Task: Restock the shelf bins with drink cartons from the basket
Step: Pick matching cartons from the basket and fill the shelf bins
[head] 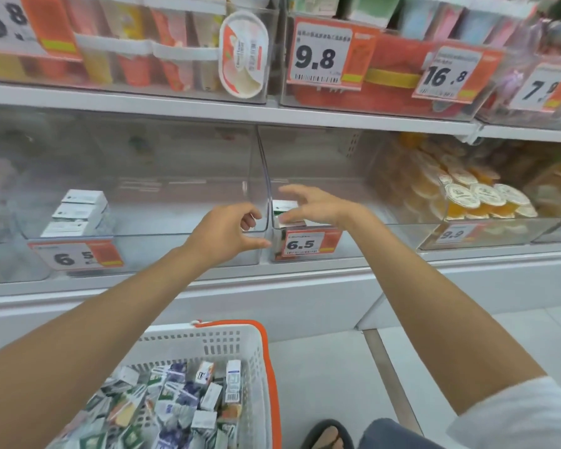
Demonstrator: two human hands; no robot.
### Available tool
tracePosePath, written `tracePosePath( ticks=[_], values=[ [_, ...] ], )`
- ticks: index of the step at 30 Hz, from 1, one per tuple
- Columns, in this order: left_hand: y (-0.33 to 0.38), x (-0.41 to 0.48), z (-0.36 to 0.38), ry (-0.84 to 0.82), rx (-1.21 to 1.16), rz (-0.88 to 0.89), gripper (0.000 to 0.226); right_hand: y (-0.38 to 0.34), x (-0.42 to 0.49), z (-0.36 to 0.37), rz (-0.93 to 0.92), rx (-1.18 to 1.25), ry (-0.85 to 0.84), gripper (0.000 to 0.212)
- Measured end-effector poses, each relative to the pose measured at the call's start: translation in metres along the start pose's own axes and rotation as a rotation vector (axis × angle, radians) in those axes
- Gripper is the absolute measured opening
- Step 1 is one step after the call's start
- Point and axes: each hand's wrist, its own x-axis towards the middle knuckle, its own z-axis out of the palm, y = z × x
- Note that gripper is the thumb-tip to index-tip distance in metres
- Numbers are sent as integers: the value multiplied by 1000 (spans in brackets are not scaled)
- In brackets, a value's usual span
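Observation:
A white basket with an orange rim (240,348) stands on the floor at the bottom, filled with several small drink cartons (182,400). Two clear bins sit side by side on the lower shelf. The left bin (182,234) holds a stack of three white cartons (78,213) at its left end. The right bin (353,234) holds cartons (285,207) at its front left corner. My right hand (318,205) hovers over those cartons with fingers spread, its thumb next to the top one. At the front right corner of the left bin, my left hand (230,231) holds nothing, fingers loosely curled.
Price tags reading 6.5 (302,244) hang on both bin fronts. A bin of orange jelly cups (480,196) stands to the right. The upper shelf (208,108) carries tubes, tubs and packets close above. My sandalled foot (327,435) is beside the basket on the tiled floor.

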Motion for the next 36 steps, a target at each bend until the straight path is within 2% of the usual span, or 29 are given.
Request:
tracePosePath(
  ticks=[2, 4, 5, 7, 9, 11, 14, 18, 20, 22, 24, 26, 30, 33, 35, 36],
  values=[
    [2, -11, -5, 82, -51, 21, 43, -6, -14, 11, -133, 38, 312, 53],
    [2, -27, -8, 197, -32, 69, 31, -14, -32, 31, -222, 96, 564, 30],
    [1, -38, -10, 233, -7, 83, 27, -19, -40, 45, -253, 143, 639, 22],
    [-7, -64, -12, 221, 16, 66, 23, -27, -55, 82, -271, 227, 687, 16],
    [-25, -96, -9, 121, -2, 3, 23, -28, -63, 128, -240, 228, 604, 13],
    [-53, -133, -5, 17, -57, -103, 25, -19, -64, 180, -187, 165, 403, 12],
    [-107, -198, 0, -111, -143, -312, 25, 4, -63, 262, -61, 34, 3, 32],
    [-179, -272, 5, -242, -177, -546, 26, 50, -71, 361, 202, -128, -438, 50],
    [-204, -301, 7, -289, -83, -614, 25, 69, -82, 399, 258, -153, -614, 66],
    [-222, -324, 13, -276, -134, -648, 24, 81, -91, 426, 243, -222, -714, 81],
    [-232, -338, 23, -274, -245, -652, 26, 89, -93, 440, 133, -435, -729, 82],
    [-235, -342, 36, -315, -244, -652, 25, 93, -94, 443, 25, -554, -690, 74],
    [-228, -336, 59, -355, -316, -659, 29, 98, -97, 441, -92, -454, -558, 54],
    [-219, -327, 68, -351, -384, -686, 27, 90, -97, 437, -190, -519, -420, 45],
    [-212, -319, 71, -339, -496, -732, 37, 75, -93, 430, -173, -448, -289, 43],
    [-208, -315, 72, -364, -561, -758, 49, 66, -89, 424, -140, -359, -225, 40]
  ],
)
